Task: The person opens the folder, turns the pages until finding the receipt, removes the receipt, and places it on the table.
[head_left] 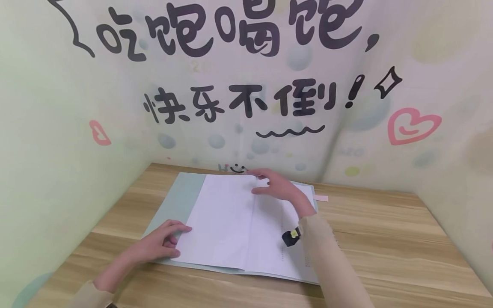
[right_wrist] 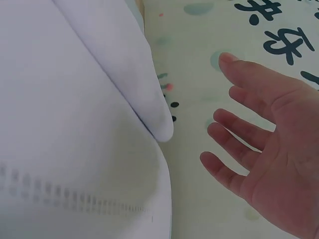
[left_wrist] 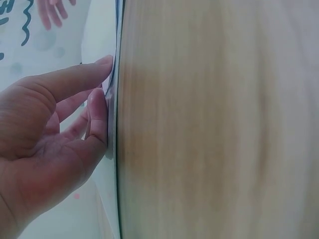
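An opened book with white pages [head_left: 219,218] and a pale blue cover [head_left: 185,192] lies on the wooden table. My left hand [head_left: 163,241] rests at the left page's lower outer edge, its index finger reaching onto the paper. In the left wrist view, the left thumb [left_wrist: 102,69] touches the page edge while the other fingers bend loosely against the cover. Over the book's top edge, near the fold, hovers my right hand [head_left: 279,186]. The right wrist view shows that hand's fingers [right_wrist: 234,137] spread, apart from the paper and holding nothing.
A pink tab [head_left: 321,198] sticks out past the book's right edge. Behind the wooden table [head_left: 385,239] stands a wall covering [head_left: 239,145] with large black characters and hearts. A black band with a small yellow flower [head_left: 294,233] shows at the right wrist.
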`<state>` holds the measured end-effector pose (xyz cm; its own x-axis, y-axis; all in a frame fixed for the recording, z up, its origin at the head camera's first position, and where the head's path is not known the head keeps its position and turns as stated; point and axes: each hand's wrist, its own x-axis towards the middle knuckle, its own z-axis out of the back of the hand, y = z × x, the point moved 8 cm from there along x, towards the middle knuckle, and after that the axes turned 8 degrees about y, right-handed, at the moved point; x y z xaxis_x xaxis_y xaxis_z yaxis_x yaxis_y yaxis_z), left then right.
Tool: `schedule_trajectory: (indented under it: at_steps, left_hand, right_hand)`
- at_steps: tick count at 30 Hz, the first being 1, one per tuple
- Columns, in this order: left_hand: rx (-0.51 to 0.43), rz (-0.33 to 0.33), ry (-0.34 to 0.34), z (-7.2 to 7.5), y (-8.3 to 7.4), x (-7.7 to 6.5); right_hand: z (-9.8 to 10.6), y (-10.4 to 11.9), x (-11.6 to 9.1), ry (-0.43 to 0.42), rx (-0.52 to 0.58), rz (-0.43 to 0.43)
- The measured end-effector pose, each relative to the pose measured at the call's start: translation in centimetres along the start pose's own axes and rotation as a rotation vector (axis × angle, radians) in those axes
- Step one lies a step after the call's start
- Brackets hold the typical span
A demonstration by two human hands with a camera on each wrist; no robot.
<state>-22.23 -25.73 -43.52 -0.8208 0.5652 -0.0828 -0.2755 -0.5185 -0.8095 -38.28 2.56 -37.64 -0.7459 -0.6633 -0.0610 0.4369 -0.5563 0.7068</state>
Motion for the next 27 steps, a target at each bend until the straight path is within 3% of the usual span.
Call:
schedule_trajectory:
  at_steps: [5,16,27]
  left_hand:
    - [0.018,-0.005,0.004,0.0,0.3,0.1]
    - [0.013,0.008,0.003,-0.1,0.4,0.1]
    - [0.011,0.002,0.008,-0.1,0.5,0.2]
  right_hand:
    - [1.6,-1.6,-1.9,-0.037,0.007,0.001]
    - [3.0,-5.3,-5.4,-0.103,0.05,0.007]
    - [3.8,-9.2,-9.0,-0.184,0.029,-0.093]
